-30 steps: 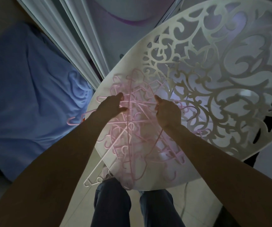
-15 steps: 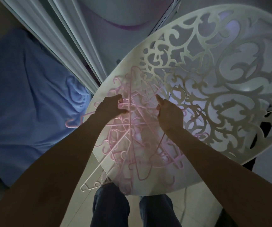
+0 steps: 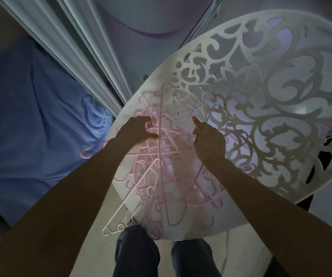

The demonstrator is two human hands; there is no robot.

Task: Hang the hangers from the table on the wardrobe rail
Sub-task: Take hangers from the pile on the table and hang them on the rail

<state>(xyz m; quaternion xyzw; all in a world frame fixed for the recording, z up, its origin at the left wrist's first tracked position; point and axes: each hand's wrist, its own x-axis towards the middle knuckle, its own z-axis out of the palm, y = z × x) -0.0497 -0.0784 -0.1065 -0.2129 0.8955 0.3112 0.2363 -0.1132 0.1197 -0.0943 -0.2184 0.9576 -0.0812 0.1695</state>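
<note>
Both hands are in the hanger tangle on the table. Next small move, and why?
Probably lift one hanger free: the left hand and right hand both curl onto the pink hangers, which lie interlocked on the white table, so pulling the whole heap would likely snag.

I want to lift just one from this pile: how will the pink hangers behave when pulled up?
The pink hangers lie crossed and interlocked, so one will probably snag and drag its neighbours. They look thin, likely light and slightly springy. Those overhanging the white table edge may slip off.
</note>
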